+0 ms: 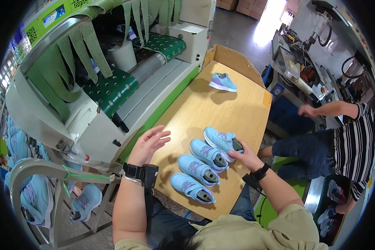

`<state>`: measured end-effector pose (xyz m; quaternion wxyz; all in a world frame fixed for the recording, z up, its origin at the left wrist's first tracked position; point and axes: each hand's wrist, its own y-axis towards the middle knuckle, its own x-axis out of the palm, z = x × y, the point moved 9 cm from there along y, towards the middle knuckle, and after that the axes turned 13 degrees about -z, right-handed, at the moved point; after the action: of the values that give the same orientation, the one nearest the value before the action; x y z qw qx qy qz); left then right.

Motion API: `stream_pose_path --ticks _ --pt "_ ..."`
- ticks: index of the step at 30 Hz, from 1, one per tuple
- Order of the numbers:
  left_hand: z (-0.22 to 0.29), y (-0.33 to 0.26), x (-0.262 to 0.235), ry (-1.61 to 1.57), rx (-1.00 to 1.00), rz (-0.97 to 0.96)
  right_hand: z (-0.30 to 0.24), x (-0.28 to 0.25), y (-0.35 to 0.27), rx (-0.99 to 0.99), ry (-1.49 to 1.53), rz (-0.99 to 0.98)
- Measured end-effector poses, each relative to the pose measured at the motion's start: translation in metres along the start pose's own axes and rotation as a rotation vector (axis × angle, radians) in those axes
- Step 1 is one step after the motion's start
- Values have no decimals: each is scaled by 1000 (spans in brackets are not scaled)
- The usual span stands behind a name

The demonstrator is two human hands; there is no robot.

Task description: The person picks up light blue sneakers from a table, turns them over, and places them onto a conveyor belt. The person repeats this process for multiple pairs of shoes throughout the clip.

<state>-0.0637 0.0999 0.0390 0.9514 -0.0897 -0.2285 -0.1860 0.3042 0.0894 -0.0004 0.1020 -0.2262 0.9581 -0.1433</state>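
Note:
My right hand (pixel 245 157) is closed around the heel end of a light blue sneaker (pixel 219 138) with purple lacing, its toe pointing away to the left. Beside it, nearer to me, several matching sneakers (pixel 191 187) stand in a slanting row on the wooden table (pixel 179 125). Dark inserts show in their openings. My left hand (pixel 148 146) hovers left of the row, fingers apart, with nothing in it. Toward the table's far end is another blue sneaker (pixel 223 82) with a shadow below; whether it touches the tabletop I cannot tell.
A machine with a green perforated conveyor belt (pixel 116 91) and green hanging strips (pixel 87 46) runs along the left. Below it, a grey rack (pixel 21 179) holds more blue sneakers. Cardboard (pixel 233 58) edges the table's far end. A co-worker in a striped shirt (pixel 354 141) stands at right.

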Motion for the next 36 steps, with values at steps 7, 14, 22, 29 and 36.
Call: stream_pose_path --ticks 7,14,22,29,36 --pt "-1 -1 -1 11 0 -16 -7 4 -3 0 -5 20" --pt "-2 1 1 36 -9 19 -2 0 -4 -83 -66 87" --pt "-35 26 34 426 -11 -13 -63 22 -23 -300 -513 243" --pt "-27 30 68 364 42 -6 -130 61 -42 -465 -776 223" --pt "-21 27 62 319 121 34 -139 63 -45 -489 -771 196"
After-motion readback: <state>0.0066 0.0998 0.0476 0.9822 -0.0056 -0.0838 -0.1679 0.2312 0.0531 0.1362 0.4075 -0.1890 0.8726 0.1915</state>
